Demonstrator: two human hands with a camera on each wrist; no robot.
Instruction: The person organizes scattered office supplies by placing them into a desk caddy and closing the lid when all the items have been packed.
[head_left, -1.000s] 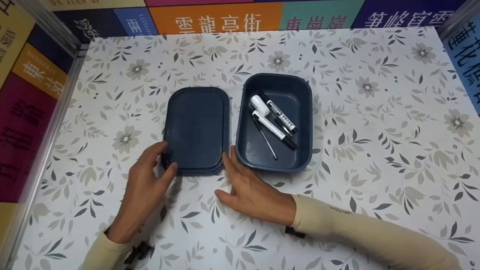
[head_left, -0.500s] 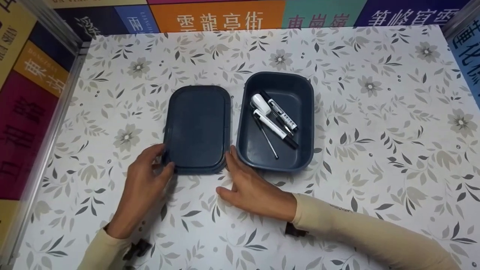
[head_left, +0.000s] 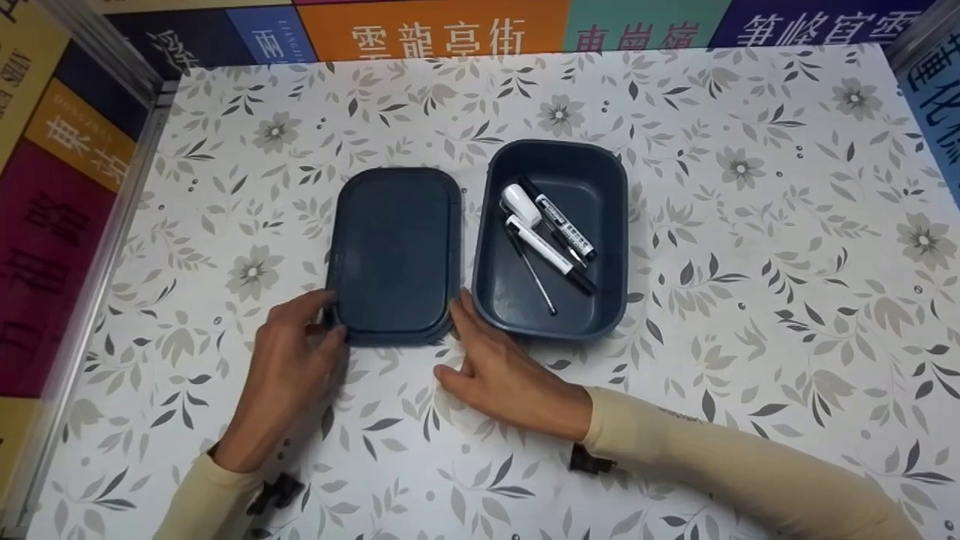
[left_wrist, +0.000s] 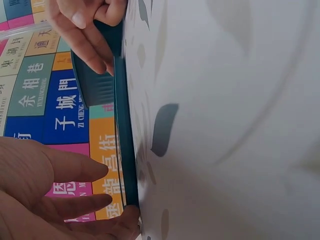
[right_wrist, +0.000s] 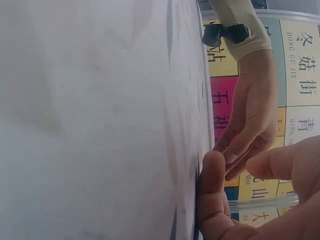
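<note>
i see the dark blue lid (head_left: 395,255) lying flat on the table (head_left: 750,300), just left of the open box (head_left: 559,315), which holds markers (head_left: 551,236) and a thin pen. my left hand (head_left: 289,375) curls its fingers on the lid's near left corner; my right hand (head_left: 506,375) rests open, fingers straight against the near right corner. by my reading the lid is gripped but not yet lifted, the box uncovered. lid and box edges sit close together; open room lies right and near.
</note>
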